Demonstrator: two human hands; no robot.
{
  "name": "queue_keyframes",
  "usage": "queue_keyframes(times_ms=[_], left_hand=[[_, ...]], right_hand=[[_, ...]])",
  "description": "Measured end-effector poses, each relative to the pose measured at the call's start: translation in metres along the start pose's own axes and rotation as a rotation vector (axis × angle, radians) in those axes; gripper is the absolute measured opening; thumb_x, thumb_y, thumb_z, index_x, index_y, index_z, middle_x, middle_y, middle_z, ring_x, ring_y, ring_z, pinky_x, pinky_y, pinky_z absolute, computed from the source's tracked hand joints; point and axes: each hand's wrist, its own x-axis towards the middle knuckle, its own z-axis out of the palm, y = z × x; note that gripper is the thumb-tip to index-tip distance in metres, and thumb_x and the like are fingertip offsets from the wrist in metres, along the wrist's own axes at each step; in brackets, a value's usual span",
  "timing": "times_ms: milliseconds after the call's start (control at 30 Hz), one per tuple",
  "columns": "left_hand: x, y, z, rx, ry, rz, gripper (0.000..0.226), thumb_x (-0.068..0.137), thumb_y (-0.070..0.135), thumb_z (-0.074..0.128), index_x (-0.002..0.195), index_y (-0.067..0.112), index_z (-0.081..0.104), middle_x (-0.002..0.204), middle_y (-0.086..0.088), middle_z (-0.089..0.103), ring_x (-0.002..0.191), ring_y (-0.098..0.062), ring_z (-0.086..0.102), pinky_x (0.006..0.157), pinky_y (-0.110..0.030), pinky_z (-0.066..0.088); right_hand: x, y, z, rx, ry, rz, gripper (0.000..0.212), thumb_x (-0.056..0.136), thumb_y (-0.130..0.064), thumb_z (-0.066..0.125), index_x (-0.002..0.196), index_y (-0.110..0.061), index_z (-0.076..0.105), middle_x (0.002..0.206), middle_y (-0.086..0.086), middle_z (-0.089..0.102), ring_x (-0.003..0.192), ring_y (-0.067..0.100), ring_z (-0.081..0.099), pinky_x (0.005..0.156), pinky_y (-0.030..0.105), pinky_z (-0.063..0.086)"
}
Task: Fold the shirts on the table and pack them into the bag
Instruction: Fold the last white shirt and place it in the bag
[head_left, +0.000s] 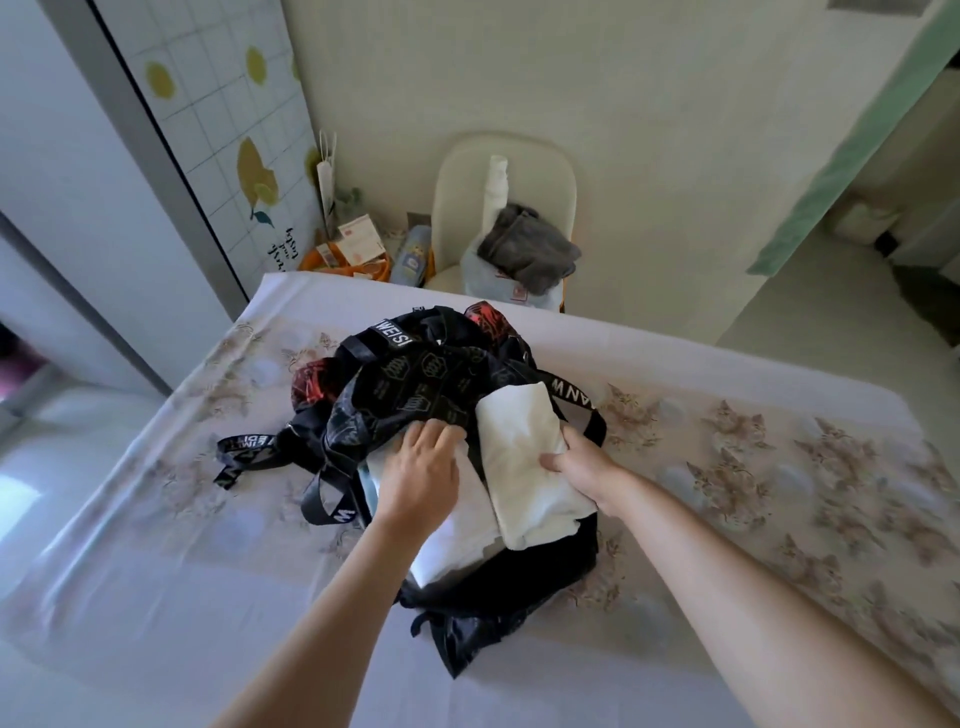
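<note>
- The fingers (555, 461) of my right hand (584, 465) are clamped on the right edge of a folded white shirt (519, 457), thumb on top and the rest curled under.
- My left hand (418, 470) lies with its fingers nearly straight and together. The fingertips touch the black rim of the bag (431, 374), and the palm rests on a second white shirt (457, 535) that already sits in the opening.
- The step in hand, as I judge it, is sliding the folded shirt into the bag beside the other one.
- To do it well I should keep my grip near the fold so the layers do not fan out. My left fingers should lift and hold the rim back, and the shirt should go in flat rather than be stuffed.
- The loose straps near the opening could snag the shirt's far corner, so I should steer clear of them.
- The bag lies slumped in the middle of the desk (156, 519), mouth toward me, on a flowered cloth.
- Beyond the far edge stands a chair (506, 171) with a grey cloth (530, 249) on it.
</note>
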Motion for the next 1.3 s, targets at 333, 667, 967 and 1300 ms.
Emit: queue_keyframes(times_ms=[333, 667, 967, 1300], left_hand=[[0.077, -0.002, -0.007, 0.549, -0.335, 0.138, 0.027, 0.102, 0.035, 0.043, 0.124, 0.031, 0.059, 0.117, 0.006, 0.062, 0.111, -0.022, 0.053, 0.085, -0.032, 0.038], [0.127, 0.009, -0.040, -0.022, 0.120, -0.303, 0.027, 0.101, 0.040, 0.047, 0.102, 0.027, 0.070, 0.088, 0.003, 0.071, 0.079, -0.024, 0.066, 0.058, -0.032, 0.046], [0.096, 0.004, -0.023, -0.131, 0.203, -0.174, 0.015, 0.093, 0.032, 0.063, 0.089, 0.024, 0.075, 0.084, 0.007, 0.073, 0.077, -0.019, 0.067, 0.058, -0.037, 0.054], [0.019, 0.049, 0.019, -0.085, 0.071, 0.126, 0.022, 0.095, 0.019, 0.052, 0.114, 0.016, 0.063, 0.117, 0.002, 0.058, 0.107, -0.021, 0.054, 0.086, -0.038, 0.049]], right_hand=[[0.006, -0.015, 0.027, -0.838, 0.157, -0.341, 0.085, 0.088, -0.062, 0.051, 0.155, -0.043, 0.002, 0.165, 0.000, -0.015, 0.149, 0.034, 0.012, 0.100, 0.045, 0.045], [0.022, 0.002, 0.027, -0.678, 0.074, -0.604, 0.061, 0.094, -0.026, 0.059, 0.149, -0.038, 0.036, 0.163, -0.002, 0.014, 0.139, 0.024, 0.034, 0.108, 0.035, 0.040], [0.053, -0.016, 0.039, -0.690, 0.041, -0.603, 0.057, 0.102, -0.033, 0.041, 0.157, -0.027, 0.026, 0.164, 0.006, 0.016, 0.150, 0.030, 0.016, 0.122, 0.040, 0.018], [0.033, 0.023, 0.026, -0.499, 0.274, -0.691, 0.045, 0.101, -0.036, 0.037, 0.136, -0.012, 0.053, 0.144, 0.010, 0.047, 0.132, 0.025, 0.047, 0.108, 0.037, 0.043]])
